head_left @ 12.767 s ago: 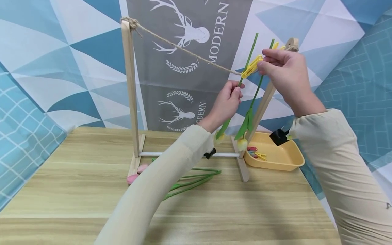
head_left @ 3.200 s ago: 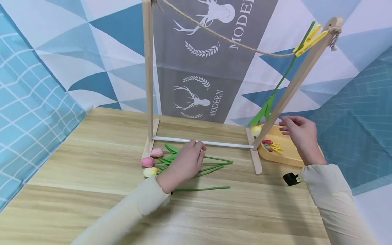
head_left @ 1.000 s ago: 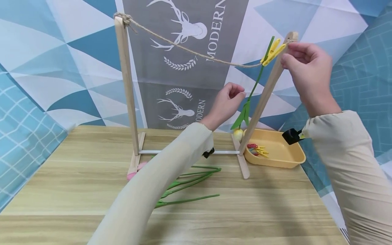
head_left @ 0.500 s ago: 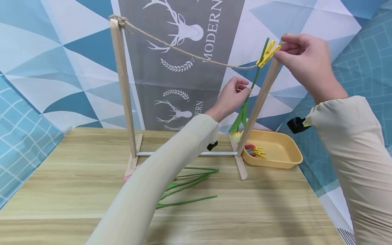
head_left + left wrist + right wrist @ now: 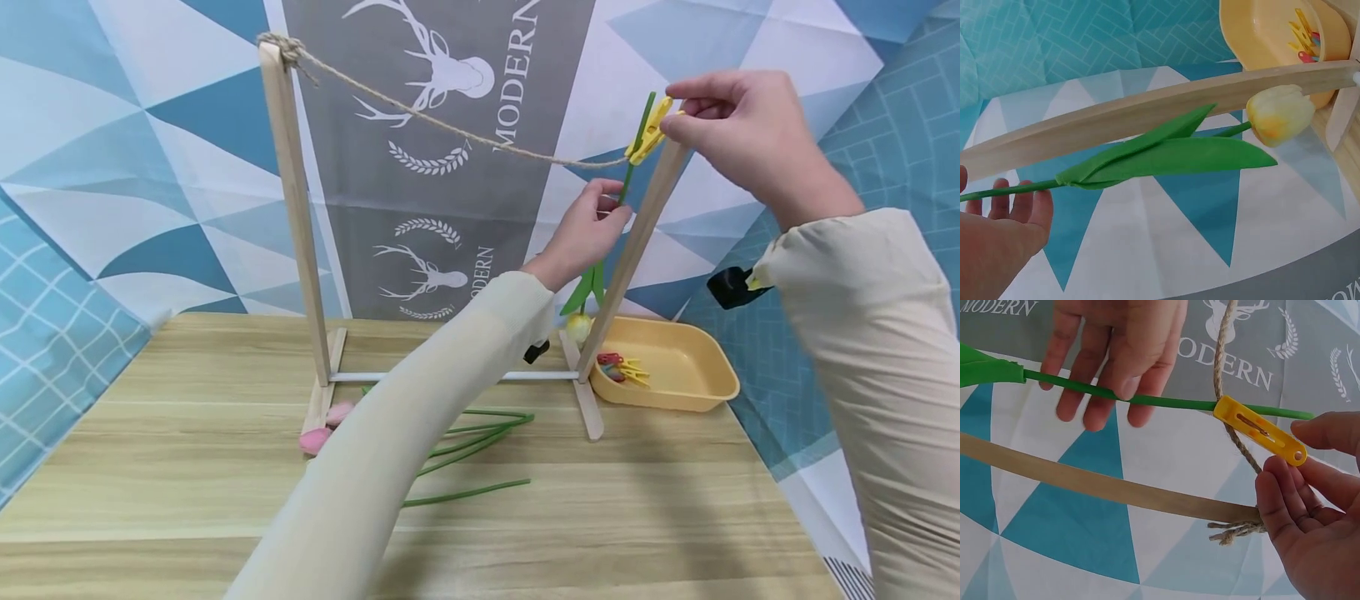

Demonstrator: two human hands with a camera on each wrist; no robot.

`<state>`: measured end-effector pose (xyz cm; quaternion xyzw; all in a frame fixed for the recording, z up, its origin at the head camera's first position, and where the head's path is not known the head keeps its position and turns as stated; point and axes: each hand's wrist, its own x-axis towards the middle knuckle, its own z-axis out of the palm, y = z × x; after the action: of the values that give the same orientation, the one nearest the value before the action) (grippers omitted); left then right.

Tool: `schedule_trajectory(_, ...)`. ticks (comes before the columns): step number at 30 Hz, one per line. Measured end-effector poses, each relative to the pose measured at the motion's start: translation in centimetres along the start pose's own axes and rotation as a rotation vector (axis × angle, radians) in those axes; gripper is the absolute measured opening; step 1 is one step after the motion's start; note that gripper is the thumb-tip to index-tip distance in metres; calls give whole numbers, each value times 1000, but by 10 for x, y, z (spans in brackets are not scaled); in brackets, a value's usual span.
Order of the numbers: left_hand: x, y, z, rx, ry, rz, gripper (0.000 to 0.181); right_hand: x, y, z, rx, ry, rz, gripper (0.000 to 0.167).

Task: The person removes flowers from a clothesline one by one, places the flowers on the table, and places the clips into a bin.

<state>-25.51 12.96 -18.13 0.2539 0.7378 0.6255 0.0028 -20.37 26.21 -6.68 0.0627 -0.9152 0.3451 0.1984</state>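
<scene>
An artificial tulip with a pale yellow head hangs upside down from a twine rope near the right post. A yellow clothespin sits where its stem crosses the rope. The thumb and forefinger of my right hand pinch the handle end of the clothespin, whose arms are pressed together. Just below, my left hand holds the green stem between thumb and fingers; in the left wrist view its fingers lie behind the stem. Pink tulips and green stems lie on the table, partly hidden by my left sleeve.
The rope is tied between two wooden posts, joined low down by a white rod. A yellow tray at the right holds several small clothespins. Patterned cloth hangs behind the wooden table.
Earlier two tulips hung on the rope; one now lies on the table. My left hand has risen to the remaining stem, and my right hand has squeezed the clothespin's spread handles together.
</scene>
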Motion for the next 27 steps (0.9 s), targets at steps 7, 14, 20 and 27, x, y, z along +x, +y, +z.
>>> schedule_trajectory(7, 0, 0, 3, -39, -29, 38, 31, 4, 1, -5, -30, -49, 26, 47)
schedule_trajectory(14, 2, 2, 7, -92, -4, 34, 31, 10, 7, -11, -48, -130, 57, 52)
schedule_trajectory(20, -1, 4, 10, -2, -10, 63, 35, 11, 10, -15, 12, -131, 60, 54)
schedule_trajectory(27, -1, 6, 11, 51, -24, 82, 33, 5, 9, -19, 61, -96, 61, 49)
